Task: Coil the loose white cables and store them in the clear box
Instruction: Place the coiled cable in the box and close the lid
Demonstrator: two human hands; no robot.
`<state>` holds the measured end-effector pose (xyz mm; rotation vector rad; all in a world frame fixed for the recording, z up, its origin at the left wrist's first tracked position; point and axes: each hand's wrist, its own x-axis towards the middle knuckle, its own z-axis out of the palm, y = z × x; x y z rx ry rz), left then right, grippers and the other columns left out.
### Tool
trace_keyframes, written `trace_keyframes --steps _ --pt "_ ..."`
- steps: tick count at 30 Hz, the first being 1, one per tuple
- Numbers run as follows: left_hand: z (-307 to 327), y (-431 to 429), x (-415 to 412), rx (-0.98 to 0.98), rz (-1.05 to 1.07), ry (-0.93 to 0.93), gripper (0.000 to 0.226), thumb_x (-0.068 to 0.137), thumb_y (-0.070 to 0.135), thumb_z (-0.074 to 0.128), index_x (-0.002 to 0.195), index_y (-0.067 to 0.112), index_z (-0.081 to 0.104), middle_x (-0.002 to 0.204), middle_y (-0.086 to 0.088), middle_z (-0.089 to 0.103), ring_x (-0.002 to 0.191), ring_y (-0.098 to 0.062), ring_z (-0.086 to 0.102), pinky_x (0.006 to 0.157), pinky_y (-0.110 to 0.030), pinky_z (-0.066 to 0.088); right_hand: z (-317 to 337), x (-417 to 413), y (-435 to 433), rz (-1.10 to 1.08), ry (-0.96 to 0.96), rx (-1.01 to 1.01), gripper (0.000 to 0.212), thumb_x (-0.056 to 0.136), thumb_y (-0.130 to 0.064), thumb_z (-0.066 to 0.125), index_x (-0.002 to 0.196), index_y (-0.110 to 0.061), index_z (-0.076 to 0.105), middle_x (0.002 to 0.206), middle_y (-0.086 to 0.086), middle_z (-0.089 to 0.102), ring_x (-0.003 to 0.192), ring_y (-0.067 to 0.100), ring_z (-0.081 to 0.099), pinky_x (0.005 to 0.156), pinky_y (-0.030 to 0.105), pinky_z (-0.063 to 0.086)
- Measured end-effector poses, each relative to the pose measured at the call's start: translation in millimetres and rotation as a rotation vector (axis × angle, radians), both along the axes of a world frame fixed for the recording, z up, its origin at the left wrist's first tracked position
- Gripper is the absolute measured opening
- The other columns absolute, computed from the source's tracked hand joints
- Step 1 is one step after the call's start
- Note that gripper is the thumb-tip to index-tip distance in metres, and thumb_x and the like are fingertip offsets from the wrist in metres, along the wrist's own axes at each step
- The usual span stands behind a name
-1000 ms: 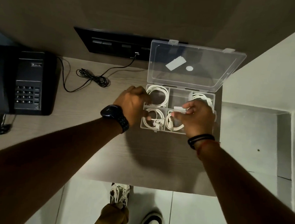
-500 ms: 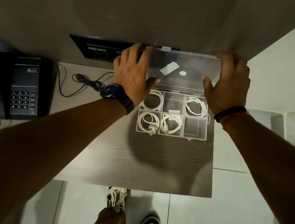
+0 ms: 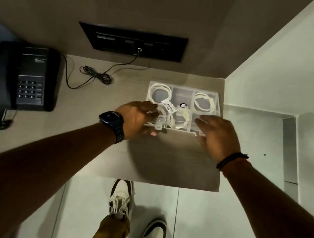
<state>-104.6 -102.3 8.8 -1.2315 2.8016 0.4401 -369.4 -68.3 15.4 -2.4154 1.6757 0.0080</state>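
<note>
The clear box [image 3: 184,94] lies on the wooden desk [image 3: 167,163] with its lid down over the compartments. Coiled white cables show through the lid: one at the back left [image 3: 159,92], one at the back right [image 3: 203,103], and more in the front compartments [image 3: 182,117], partly hidden by my hands. A barcode label [image 3: 169,106] and a round black sticker sit on the lid. My left hand [image 3: 135,117] grips the front left corner, fingers on the lid and thumb at the front edge. My right hand [image 3: 216,136] holds the front right corner the same way.
A black telephone [image 3: 30,77] stands at the desk's left, its thin black cord [image 3: 99,75] bundled beside it and plugged into a dark wall socket panel [image 3: 134,42]. A white wall borders the desk on the right. The desk's near edge [image 3: 166,184] ends above my shoes.
The lid, upright a second ago and held at its top half a second ago, has swung down onto the box. Both hands have come forward to the front edge.
</note>
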Motion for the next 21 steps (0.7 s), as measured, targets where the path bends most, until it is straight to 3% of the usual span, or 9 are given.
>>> trace_keyframes --steps 2,4,6,8,10,13,16,19,21 --pt "-11.8 9.0 -5.0 -0.111 -0.077 -0.062 0.04 0.08 0.035 0.068 0.116 0.018 0.066 0.128 -0.011 0.06 0.122 -0.03 0.054 0.101 -0.037 0.044 -16.9 -1.7 12.1 0.013 0.068 0.179 0.051 0.074 -0.009 0.07 0.124 -0.006 0.059 0.135 0.02 0.054 0.122 0.036 0.052 0.102 0.047 0.038" --pt "-25.1 14.7 -6.9 -0.057 0.0 -0.091 0.042 0.09 0.038 0.054 0.129 0.021 0.055 0.146 -0.011 0.042 0.137 -0.028 0.034 0.112 -0.034 0.027 -32.2 -3.9 18.5 -0.004 0.07 0.239 0.056 0.083 -0.017 0.058 0.137 -0.01 0.046 0.148 0.014 0.04 0.137 0.029 0.037 0.111 0.043 0.027" --pt "-38.9 14.6 -9.9 0.036 0.074 -0.161 0.049 0.097 0.042 0.035 0.141 0.02 0.037 0.157 -0.009 0.017 0.144 -0.027 0.011 0.117 -0.035 0.006 -41.5 -3.7 22.1 -0.043 0.062 0.236 0.056 0.086 -0.027 0.041 0.14 -0.012 0.041 0.15 0.011 0.036 0.141 0.026 0.03 0.114 0.042 0.019" --pt "-48.1 12.3 -16.0 0.055 0.14 -0.181 0.053 0.097 0.044 0.029 0.142 0.017 0.032 0.158 -0.01 0.011 0.145 -0.028 0.006 0.118 -0.037 0.0 -45.5 -1.2 23.2 -0.058 0.047 0.204 0.058 0.086 -0.03 0.031 0.137 -0.008 0.046 0.145 0.014 0.044 0.138 0.031 0.035 0.115 0.046 0.019" --pt "-48.0 10.6 -22.1 0.084 0.173 -0.175 0.056 0.096 0.046 0.028 0.142 0.013 0.033 0.157 -0.012 0.012 0.144 -0.03 0.007 0.118 -0.037 0.0 -44.9 0.6 22.2 -0.034 0.036 0.163 0.051 0.087 -0.027 0.036 0.127 -0.002 0.056 0.135 0.02 0.053 0.131 0.04 0.043 0.111 0.053 0.024" --pt "-48.8 7.5 -23.6 0.067 0.173 -0.119 0.049 0.095 0.04 0.042 0.132 0.01 0.049 0.154 -0.013 0.023 0.142 -0.031 0.016 0.117 -0.037 0.003 -44.8 -0.4 15.3 -0.01 0.037 0.16 0.042 0.089 -0.018 0.057 0.128 -0.004 0.055 0.142 0.02 0.045 0.139 0.041 0.029 0.114 0.051 0.015" --pt "-50.0 3.5 -20.5 0.038 0.141 -0.03 0.036 0.09 0.032 0.055 0.116 0.009 0.064 0.147 -0.014 0.038 0.139 -0.033 0.027 0.118 -0.04 0.013 -49.4 -4.3 6.0 0.013 0.043 0.206 0.045 0.098 -0.025 0.044 0.141 -0.012 0.04 0.156 0.012 0.023 0.146 0.028 0.009 0.117 0.037 0.0" --pt "-51.2 4.3 -16.7 0.059 0.16 0.072 0.026 0.085 0.027 0.063 0.1 0.008 0.072 0.14 -0.015 0.048 0.135 -0.034 0.036 0.112 -0.046 0.031 -53.4 -6.2 0.8 0.012 0.004 0.23 0.044 0.098 -0.02 0.045 0.14 -0.009 0.04 0.155 0.015 0.023 0.146 0.029 0.013 0.117 0.032 0.005" --pt "-52.6 8.7 -14.8 0.043 0.228 0.158 0.021 0.079 0.026 0.071 0.092 0.009 0.075 0.135 -0.015 0.054 0.13 -0.033 0.044 0.098 -0.046 0.047 -51.3 -4.4 1.6 0.007 -0.018 0.196 0.04 0.091 -0.009 0.057 0.13 -0.002 0.052 0.145 0.023 0.039 0.139 0.038 0.029 0.116 0.04 0.018"
